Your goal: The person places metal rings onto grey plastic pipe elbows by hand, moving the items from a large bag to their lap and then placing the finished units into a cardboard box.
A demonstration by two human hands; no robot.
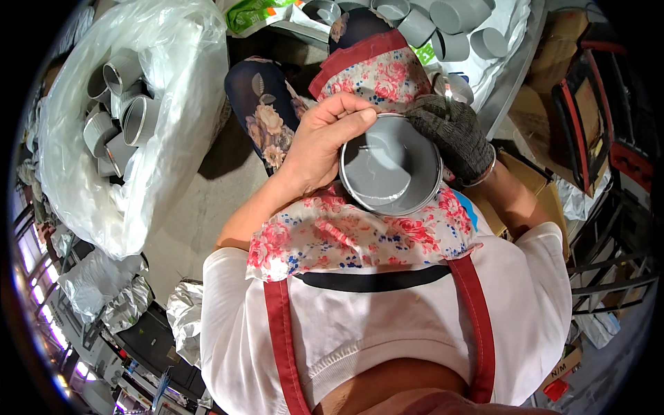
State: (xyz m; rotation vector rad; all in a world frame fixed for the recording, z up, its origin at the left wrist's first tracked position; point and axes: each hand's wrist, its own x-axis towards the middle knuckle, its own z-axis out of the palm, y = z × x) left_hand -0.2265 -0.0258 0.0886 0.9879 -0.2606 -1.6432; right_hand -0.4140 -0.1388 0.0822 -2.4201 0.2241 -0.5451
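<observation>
A wide, round grey plastic pipe fitting (391, 164) lies tilted over my lap, its open mouth facing up. My bare left hand (321, 138) is closed on it, thumb and fingers pinching the upper left rim. My right hand (449, 131), in a dark knitted glove, is closed at the upper right rim. A thin, shiny metal tool (448, 91) sticks up from the glove; its exact kind is hidden. Beneath the fitting lies a floral apron (366, 232) with red trim.
On the left, a large clear plastic bag (187, 52) holds several grey fittings (140, 121). More grey fittings (453, 14) lie ahead on white sheeting (508, 52). Cardboard (546, 104) and a black-and-red frame (584, 128) stand at right. Crumpled silvery wrapping (185, 318) lies at lower left.
</observation>
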